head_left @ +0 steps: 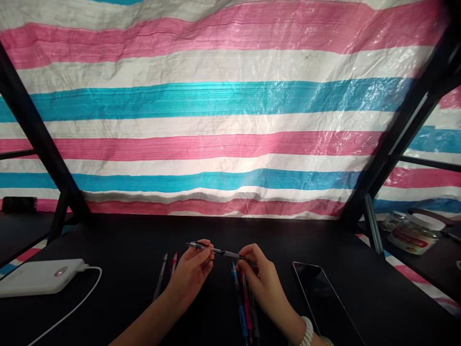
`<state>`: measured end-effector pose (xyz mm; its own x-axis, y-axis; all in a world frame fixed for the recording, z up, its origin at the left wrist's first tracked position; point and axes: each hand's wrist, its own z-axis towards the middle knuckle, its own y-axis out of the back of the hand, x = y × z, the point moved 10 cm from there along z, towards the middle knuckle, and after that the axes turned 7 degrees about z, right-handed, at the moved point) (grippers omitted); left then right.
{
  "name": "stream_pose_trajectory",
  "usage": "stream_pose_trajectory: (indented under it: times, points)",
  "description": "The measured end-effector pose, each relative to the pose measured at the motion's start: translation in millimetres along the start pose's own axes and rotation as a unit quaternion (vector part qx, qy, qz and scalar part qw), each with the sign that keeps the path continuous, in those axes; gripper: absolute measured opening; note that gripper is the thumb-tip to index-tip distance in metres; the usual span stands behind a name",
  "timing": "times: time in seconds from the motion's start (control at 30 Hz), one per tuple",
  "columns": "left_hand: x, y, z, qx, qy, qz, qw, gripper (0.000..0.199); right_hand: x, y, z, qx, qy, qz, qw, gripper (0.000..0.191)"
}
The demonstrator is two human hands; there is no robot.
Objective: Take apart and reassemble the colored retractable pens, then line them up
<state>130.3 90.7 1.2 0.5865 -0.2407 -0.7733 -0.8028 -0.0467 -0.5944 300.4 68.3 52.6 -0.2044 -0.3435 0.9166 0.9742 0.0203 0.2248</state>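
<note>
Left hand [190, 271] and right hand [264, 274] both closed on a dark translucent plastic pen [216, 250], lower centre of frame, long axis near level, dipping slightly right. Matte black table [118, 250] carries two loose pens [161, 276] left of it and a pen bundle [240, 302] under the right hand. White power bank [38, 278] with white cable [72, 302] lower left; black-glass smartphone [324, 302] lower right. White beaded bracelet [307, 331] on right wrist. Woven striped tarp [216, 110] behind.
</note>
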Motion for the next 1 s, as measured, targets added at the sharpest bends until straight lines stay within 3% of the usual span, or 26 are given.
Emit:
stream_pose_trajectory:
  times: [0.2,0.47,0.7,0.87,1.0]
  points:
    - [-1,1.3,2,-0.001,0.001,0.0,1.0,0.017,2,-1,-1,0.014,0.0,-0.045,0.999,0.033]
    - [0,1.3,0,0.002,-0.005,0.0,1.0,0.017,3,1,0,-0.007,0.013,-0.084,0.996,0.005]
    - [1,1.3,1,0.001,0.002,0.0,1.0,0.018,11,-1,-2,0.01,0.028,-0.117,0.993,0.031]
    - [1,1.6,1,-0.003,-0.003,-0.003,1.0,0.019,6,-1,0,0.002,0.027,-0.112,0.993,0.011]
    - [0,-2.0,-1,0.011,-0.02,0.01,1.0,0.024,6,-1,-2,-0.008,0.048,-0.15,0.988,0.006]
